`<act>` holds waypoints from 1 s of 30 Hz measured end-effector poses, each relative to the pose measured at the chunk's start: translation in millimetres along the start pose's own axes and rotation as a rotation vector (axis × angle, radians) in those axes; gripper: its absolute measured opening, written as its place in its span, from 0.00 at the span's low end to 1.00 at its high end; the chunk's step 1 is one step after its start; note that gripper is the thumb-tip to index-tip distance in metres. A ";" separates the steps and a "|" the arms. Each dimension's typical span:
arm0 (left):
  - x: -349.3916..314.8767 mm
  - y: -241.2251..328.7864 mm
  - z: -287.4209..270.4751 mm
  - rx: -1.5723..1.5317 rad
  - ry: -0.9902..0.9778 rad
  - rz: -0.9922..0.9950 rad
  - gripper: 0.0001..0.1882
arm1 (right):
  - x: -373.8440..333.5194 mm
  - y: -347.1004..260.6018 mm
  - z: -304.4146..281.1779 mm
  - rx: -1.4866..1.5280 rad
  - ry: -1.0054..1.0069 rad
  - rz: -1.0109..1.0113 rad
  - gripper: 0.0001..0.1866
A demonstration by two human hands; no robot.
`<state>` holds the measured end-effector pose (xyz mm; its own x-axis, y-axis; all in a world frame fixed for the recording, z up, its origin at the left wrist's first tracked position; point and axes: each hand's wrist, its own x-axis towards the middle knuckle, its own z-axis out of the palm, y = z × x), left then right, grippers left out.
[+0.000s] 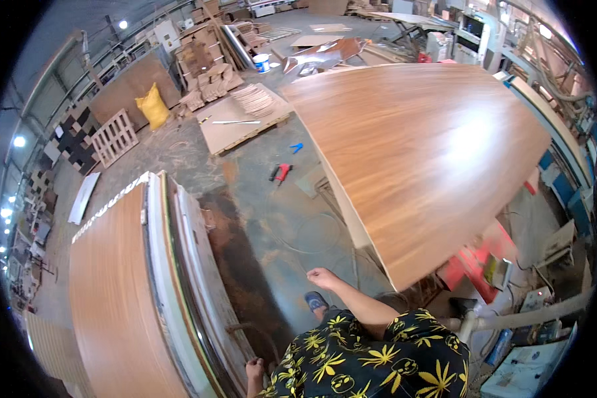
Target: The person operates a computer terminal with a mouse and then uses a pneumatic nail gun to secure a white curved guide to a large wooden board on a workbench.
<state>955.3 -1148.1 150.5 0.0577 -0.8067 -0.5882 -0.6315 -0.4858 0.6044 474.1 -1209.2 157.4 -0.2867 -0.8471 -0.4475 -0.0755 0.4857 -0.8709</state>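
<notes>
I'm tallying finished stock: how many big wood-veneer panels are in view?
2. One large panel lies flat at right, over the red machine. The other stands on edge at lower left, against a stack of pale boards. More may be hidden in that stack.

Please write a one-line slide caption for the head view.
Left hand rests by stacked panels; right hand hangs free beside a big wooden board.

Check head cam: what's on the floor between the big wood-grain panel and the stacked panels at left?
A red power tool and loops of thin hose on stained concrete floor.
</notes>
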 end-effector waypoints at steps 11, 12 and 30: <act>114.2 42.6 -10.1 0.085 0.026 -0.239 0.20 | 177.2 -189.8 30.3 0.063 -0.175 -0.168 0.17; 124.6 57.2 -10.6 0.081 0.030 -0.244 0.20 | 193.9 -193.7 30.9 0.075 -0.186 -0.162 0.17; 576.5 412.2 -86.4 0.005 0.052 0.084 0.16 | 434.7 -164.3 -143.2 -0.015 0.402 0.626 0.16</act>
<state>795.1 -1842.4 107.0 0.0445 -0.8608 -0.5071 -0.6397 -0.4144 0.6474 225.1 -1626.2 135.0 -0.6076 -0.2677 -0.7478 0.2047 0.8569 -0.4731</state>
